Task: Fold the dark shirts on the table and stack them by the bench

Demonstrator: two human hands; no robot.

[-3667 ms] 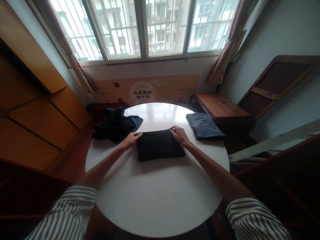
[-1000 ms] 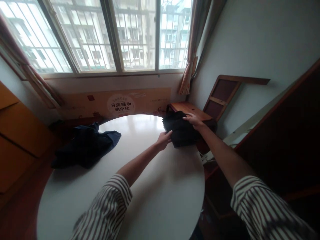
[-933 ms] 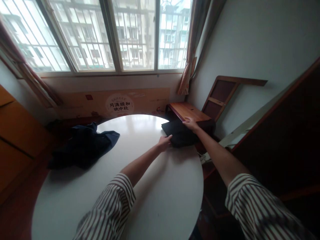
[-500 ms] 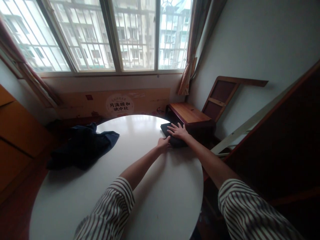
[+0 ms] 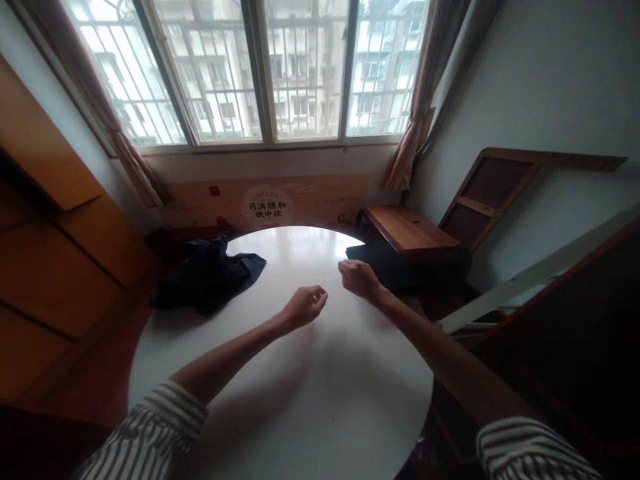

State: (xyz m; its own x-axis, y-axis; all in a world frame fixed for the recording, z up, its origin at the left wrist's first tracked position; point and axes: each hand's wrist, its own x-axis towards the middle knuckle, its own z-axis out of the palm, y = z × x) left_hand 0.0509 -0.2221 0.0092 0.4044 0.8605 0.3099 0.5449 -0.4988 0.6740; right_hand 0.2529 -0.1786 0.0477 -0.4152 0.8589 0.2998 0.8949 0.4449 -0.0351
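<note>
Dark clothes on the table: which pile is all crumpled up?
The pile on the left: a loose heap. The folded pile by the right hand lies flat.

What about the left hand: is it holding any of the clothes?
No, the left hand is over the white table, apart from both the crumpled dark clothes and the folded dark cloth.

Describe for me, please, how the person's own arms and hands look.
The dark-striped white fabric left sleeve and matching striped fabric right sleeve stop well short of the wrists, leaving the forearms uncovered. The bare, ungloved left hand and ungloved right hand show no wristwatch.
</note>
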